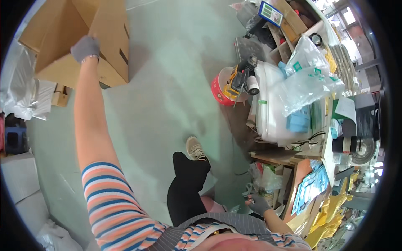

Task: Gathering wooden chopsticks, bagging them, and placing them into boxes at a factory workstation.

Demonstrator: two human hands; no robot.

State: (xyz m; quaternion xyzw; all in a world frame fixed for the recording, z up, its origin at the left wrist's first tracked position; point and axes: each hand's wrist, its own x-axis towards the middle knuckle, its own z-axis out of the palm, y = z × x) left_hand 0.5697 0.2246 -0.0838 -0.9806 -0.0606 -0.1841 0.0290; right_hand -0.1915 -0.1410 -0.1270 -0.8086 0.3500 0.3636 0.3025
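Observation:
My left hand (86, 48), in a grey glove, reaches far out on a straight arm. Its fingers are closed over the upper edge of a large brown cardboard box (113, 46), whose top is open; the fingertips are hidden on the far side. Low on the right, close to my body, is my gloved right hand (258, 203). Its fingers curl inward, and what they hold, if anything, is too small to make out. Beside that hand are a clear plastic bag (271, 180) and a wooden shelf.
On the right, a cluttered workbench holds clear plastic bags (310, 79) and blue packets (310, 188). A red bucket (222, 90) with a yellow tape dispenser stands by it. White boxes (19, 178) line the left side. Plastic-wrapped goods (31, 92) sit next to the cardboard box.

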